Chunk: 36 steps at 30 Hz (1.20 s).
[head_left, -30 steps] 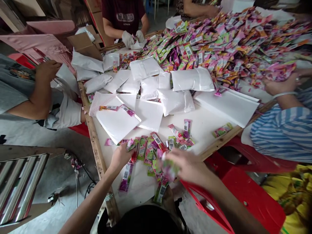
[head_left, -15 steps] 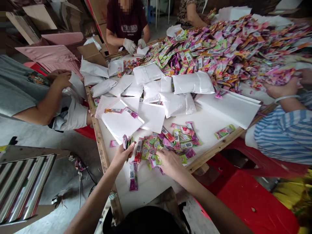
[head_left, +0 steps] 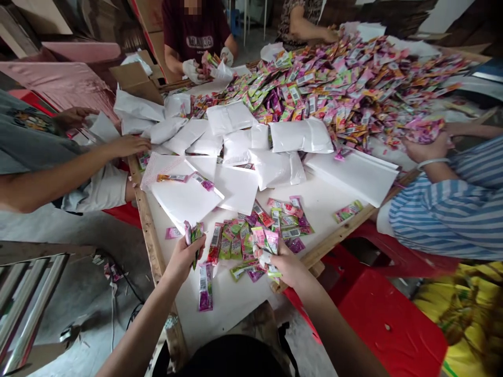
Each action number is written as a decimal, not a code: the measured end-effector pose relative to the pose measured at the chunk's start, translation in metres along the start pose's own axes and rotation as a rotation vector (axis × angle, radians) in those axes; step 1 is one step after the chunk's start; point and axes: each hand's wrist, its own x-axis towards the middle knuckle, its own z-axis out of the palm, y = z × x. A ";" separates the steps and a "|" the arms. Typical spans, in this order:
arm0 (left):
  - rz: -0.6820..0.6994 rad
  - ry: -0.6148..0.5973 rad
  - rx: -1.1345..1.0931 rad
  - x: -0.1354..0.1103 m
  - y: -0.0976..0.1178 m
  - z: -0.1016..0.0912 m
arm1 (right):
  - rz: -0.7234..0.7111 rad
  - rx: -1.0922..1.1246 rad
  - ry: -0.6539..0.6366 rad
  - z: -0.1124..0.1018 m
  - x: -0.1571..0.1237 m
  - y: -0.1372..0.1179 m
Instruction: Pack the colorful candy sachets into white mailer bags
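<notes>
My left hand is closed round a small bunch of slim candy packets, held upright above the table's front left part. In my right hand are a few pink and green packets, gripped near the fingertips, which have white wrapping on them. Between my hands lies a loose heap of packets, red, green and purple. A lone purple packet rests nearer me. Just beyond the heap, white mailer envelopes lie flat, with an orange packet on top.
Filled white mailers cover the middle of the table, before a large mound of packets. A wooden rim edges the table. Co-workers sit left, right and at the far side. A red stool stands at the right.
My right hand has lifted off the heap and holds packets. My left hand has shifted slightly with its bunch. The left co-worker's arm now reaches onto the mailers; the far co-worker has raised some packets.
</notes>
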 end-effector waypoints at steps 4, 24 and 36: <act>0.040 0.102 0.339 0.004 -0.008 -0.004 | -0.071 -0.478 -0.015 -0.010 -0.002 -0.018; 0.041 0.105 0.878 0.012 -0.006 0.013 | -0.204 -1.264 0.644 -0.088 0.044 -0.054; 0.193 0.227 0.522 -0.001 0.003 -0.031 | -0.213 -1.321 0.776 -0.120 0.052 -0.057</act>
